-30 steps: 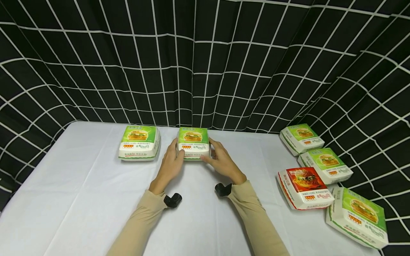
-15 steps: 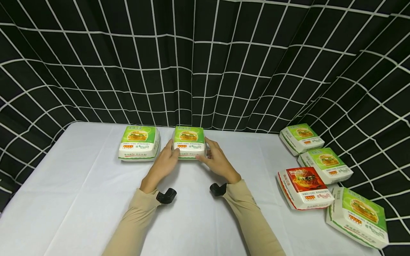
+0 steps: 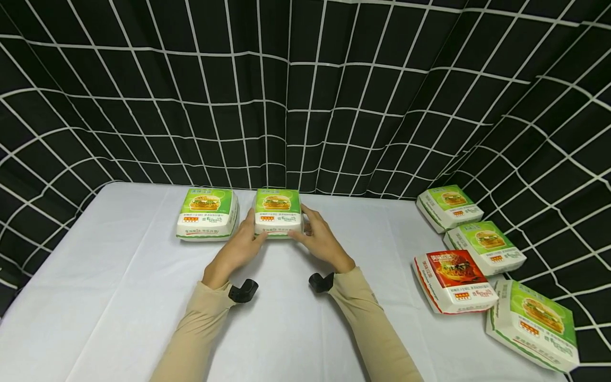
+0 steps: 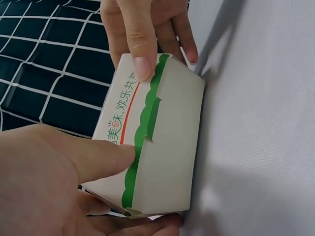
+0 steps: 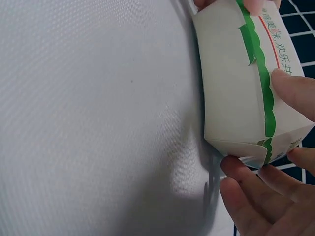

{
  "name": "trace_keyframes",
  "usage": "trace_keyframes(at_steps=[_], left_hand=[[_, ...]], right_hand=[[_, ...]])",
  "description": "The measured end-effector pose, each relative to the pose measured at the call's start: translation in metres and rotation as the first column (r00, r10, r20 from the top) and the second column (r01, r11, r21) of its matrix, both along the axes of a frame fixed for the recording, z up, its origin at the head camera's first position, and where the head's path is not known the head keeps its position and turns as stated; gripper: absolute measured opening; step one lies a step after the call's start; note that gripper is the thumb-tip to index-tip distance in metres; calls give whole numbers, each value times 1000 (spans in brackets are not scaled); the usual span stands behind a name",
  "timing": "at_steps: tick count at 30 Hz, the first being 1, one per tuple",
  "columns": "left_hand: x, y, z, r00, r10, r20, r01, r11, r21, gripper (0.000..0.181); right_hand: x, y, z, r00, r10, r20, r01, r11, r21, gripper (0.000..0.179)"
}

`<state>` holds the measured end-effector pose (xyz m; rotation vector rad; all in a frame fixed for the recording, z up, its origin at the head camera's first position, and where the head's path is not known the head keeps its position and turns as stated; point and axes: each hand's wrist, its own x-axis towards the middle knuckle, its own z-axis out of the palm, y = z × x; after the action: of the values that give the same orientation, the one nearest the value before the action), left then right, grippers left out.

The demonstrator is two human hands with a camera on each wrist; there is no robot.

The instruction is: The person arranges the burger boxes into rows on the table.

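Both hands hold a green-and-white burger box (image 3: 278, 212) at the back middle of the table. My left hand (image 3: 242, 240) grips its left side, thumb along the front face and fingers down the side. On the opposite side, my right hand (image 3: 321, 237) grips it the same way, its thumb on the front right corner. In the left wrist view the burger box (image 4: 170, 132) shows its white lower front and green scalloped lid edge, close to the cloth. A second green burger box (image 3: 207, 215) sits a small gap to the left.
At the right stand a red burger box (image 3: 455, 281) and green burger boxes, one at the back (image 3: 450, 207), one behind the red one (image 3: 486, 246) and one in front (image 3: 534, 323). A black gridded curtain (image 3: 286, 95) borders the white table (image 3: 119, 297).
Both hands have slid the held burger box to the left, narrowing the gap to the left-hand box. The other boxes have stayed put.
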<state>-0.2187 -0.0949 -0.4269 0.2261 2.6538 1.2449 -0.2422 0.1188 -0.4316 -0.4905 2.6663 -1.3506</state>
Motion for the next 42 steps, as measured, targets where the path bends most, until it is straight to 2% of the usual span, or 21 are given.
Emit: trace_keyframes(at_steps=[13, 20, 31, 35, 42], left_hand=[[2, -2, 5, 1000, 13, -18, -14, 1000, -26, 77], [4, -3, 7, 1000, 25, 1, -25, 999, -22, 79], [3, -4, 9, 999, 54, -5, -54, 998, -37, 78], [4, -3, 11, 997, 72, -27, -73, 997, -33, 77], [7, -3, 18, 990, 95, -108, -96, 995, -9, 78]], right_hand=[[0, -6, -3, 1000, -11, 1, 11, 1000, -29, 78], [0, -7, -2, 1000, -10, 13, 11, 999, -33, 78], [-2, -7, -3, 1000, 2, 19, 0, 998, -69, 74], [-1, -6, -1, 1000, -11, 18, 12, 998, -55, 74], [3, 0, 3, 999, -36, 33, 37, 998, -42, 75]])
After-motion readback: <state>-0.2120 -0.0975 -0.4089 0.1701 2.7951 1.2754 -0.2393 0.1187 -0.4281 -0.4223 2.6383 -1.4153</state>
